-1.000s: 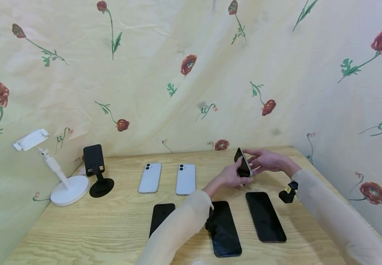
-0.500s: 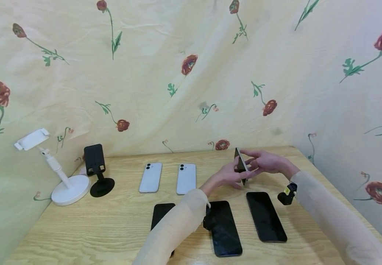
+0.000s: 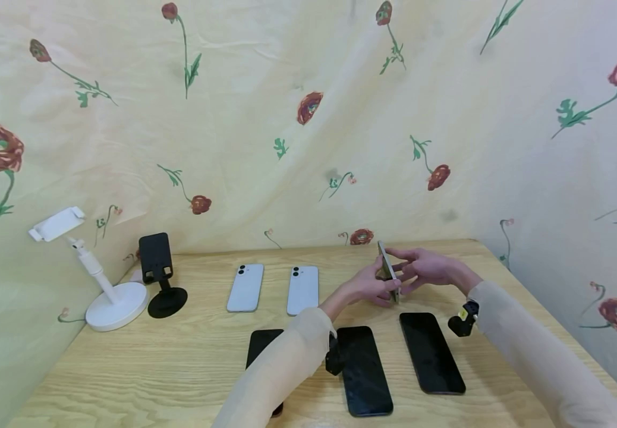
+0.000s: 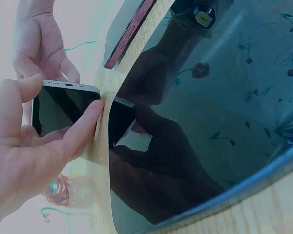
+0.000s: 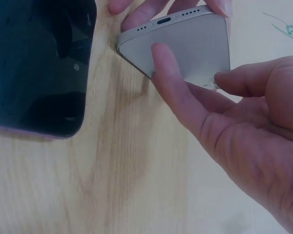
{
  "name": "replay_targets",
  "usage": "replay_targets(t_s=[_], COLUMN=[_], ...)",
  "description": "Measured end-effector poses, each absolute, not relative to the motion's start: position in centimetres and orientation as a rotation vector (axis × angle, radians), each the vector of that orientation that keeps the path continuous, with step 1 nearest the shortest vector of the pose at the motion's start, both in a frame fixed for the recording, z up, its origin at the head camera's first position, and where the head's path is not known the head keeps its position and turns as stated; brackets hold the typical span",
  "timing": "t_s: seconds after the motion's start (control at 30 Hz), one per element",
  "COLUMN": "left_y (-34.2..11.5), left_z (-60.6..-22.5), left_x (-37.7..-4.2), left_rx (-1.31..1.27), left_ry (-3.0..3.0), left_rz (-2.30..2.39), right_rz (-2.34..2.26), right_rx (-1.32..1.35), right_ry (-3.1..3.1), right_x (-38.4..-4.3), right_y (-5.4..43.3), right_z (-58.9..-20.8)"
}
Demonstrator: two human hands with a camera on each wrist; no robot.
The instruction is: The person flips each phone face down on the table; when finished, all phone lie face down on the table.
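A smartphone [image 3: 389, 270] with a pale metal frame stands on edge, tilted, between the two hands at the back right of the table. My left hand [image 3: 367, 284] grips it by its edges, thumb at one corner near the charging port, with fingers across the dark screen [image 4: 58, 109]. On the other side, my right hand [image 3: 428, 267] lays extended fingers against the plain greyish back [image 5: 195, 46]. The right thumb [image 5: 244, 80] is close to the side edge. Part of the screen is hidden by the left fingers.
Dark phones lie screen up in front: one [image 3: 433, 353] at right, one [image 3: 366, 374] beneath the left wrist, one [image 3: 261, 345] partly under the left sleeve. Two white phones [image 3: 246, 288] lie face down behind. White [image 3: 117, 306] and black [image 3: 167, 302] phone stands are at left.
The held phone has turned from showing its screen to nearly edge-on in the head view. Both hands stay on it at about the same place.
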State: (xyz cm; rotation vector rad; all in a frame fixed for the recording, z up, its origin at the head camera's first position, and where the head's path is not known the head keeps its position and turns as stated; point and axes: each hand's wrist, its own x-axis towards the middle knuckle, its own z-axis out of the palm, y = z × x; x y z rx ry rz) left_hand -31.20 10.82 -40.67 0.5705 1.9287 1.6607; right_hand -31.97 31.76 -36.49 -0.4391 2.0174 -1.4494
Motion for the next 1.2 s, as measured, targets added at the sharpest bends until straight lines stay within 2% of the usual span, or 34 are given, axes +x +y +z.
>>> replay_targets(t_s=[1.2], left_y=[8.6], left_z=[-41.3], left_x=[-31.1], left_rx=[0.527], left_ry=[1.775], left_rz=[1.759], right_rz=[-1.166], right_rx=[-0.537], right_ry=[2.298], right_x=[-31.4], right_y=[30.0], right_z=[-38.3])
